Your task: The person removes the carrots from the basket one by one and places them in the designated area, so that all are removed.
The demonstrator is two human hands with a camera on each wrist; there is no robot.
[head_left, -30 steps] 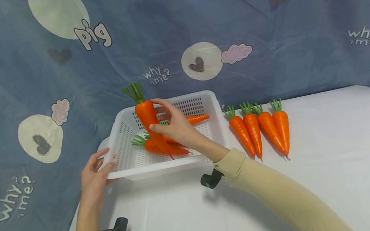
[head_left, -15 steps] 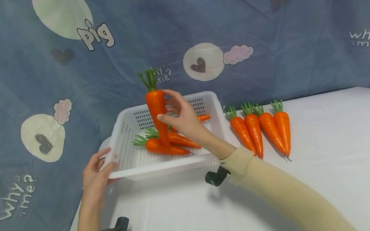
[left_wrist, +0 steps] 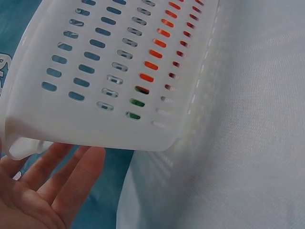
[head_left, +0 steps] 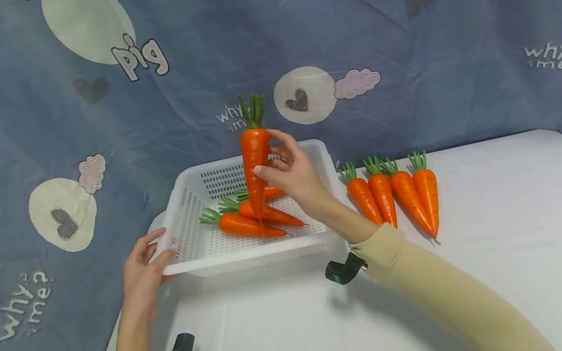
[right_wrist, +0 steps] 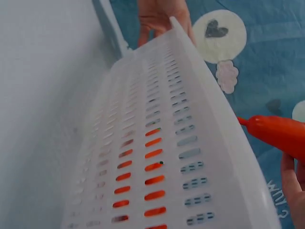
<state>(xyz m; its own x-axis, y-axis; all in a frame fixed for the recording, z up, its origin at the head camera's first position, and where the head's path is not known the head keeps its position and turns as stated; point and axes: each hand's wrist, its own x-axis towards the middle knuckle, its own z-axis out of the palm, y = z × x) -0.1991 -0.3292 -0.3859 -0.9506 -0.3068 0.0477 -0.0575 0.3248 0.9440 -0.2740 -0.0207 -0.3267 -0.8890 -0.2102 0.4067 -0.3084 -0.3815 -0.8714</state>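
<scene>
My right hand (head_left: 299, 177) holds an orange carrot (head_left: 255, 152) with green stem stubs, upright above the white perforated basket (head_left: 250, 256). Thumb and fingers pinch it from the right; its thin tip points down into the basket. In the right wrist view the carrot (right_wrist: 276, 132) shows beyond the basket wall (right_wrist: 212, 109). My left hand (head_left: 141, 277) grips the basket's left rim, thumb on top. Its fingers (left_wrist: 78, 179) are under the rim in the left wrist view. Inside lie three carrots, a front one (head_left: 242, 226), a middle one (head_left: 273, 213) and a partly hidden rear one (head_left: 274, 192).
Several more carrots (head_left: 403, 195) lie in a row on the white table (head_left: 522, 233), just right of the basket, stems to the back. A blue printed cloth (head_left: 371, 15) hangs behind the table and drops along its left side.
My right hand has lifted the carrot and carried it rightward, from over the basket's left part to its middle. The left hand keeps its grip on the rim.
</scene>
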